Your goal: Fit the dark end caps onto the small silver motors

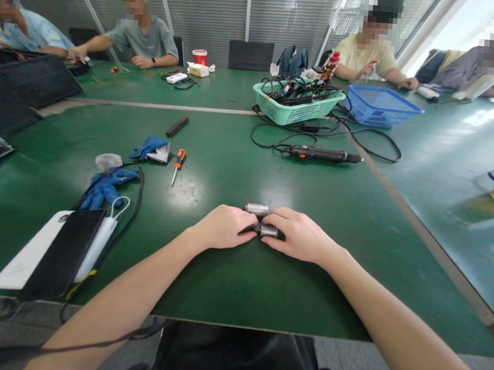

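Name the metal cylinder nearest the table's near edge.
The lower cylinder, between the left hand and right hand; the other cylinder lies farther back.

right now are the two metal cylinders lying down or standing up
Lying down: the metal cylinders show long sides between left hand and right hand.

Bright side daylight, glare, warped wide-angle edges

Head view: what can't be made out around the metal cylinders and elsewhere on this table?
Head view:
- lower metal cylinder: ends hidden by the left hand and right hand
- upper metal cylinder: underside hidden by the hands, so any contact with the lower one cannot be seen
- green plastic basket: contents too tangled and small to identify
- black bag: cut off by the bottom edge
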### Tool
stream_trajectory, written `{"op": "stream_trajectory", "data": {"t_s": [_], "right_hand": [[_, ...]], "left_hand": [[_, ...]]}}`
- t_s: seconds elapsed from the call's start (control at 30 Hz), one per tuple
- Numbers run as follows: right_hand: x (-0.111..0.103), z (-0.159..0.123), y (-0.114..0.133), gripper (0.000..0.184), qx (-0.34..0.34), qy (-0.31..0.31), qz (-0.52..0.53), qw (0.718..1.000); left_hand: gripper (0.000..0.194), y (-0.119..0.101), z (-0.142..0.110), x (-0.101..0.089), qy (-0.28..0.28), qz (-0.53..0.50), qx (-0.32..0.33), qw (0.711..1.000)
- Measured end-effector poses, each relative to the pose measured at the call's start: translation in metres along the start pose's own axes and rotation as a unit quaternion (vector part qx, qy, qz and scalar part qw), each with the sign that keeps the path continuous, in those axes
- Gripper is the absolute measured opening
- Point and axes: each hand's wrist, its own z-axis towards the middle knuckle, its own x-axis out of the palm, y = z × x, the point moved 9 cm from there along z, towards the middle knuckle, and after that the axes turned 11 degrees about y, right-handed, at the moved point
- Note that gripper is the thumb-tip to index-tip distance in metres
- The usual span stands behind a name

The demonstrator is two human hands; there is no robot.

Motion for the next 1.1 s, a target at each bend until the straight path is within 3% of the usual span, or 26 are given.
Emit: {"op": "stream_trajectory", "data": {"t_s": [1.1], "right_hand": [[0.0027,0.001,0.001,0.018,-0.014,0.007,0.009,1.0]], "left_hand": [[0.016,-0.0009,-0.0002,0.002,-0.012,0.018,0.019,1.0]]}}
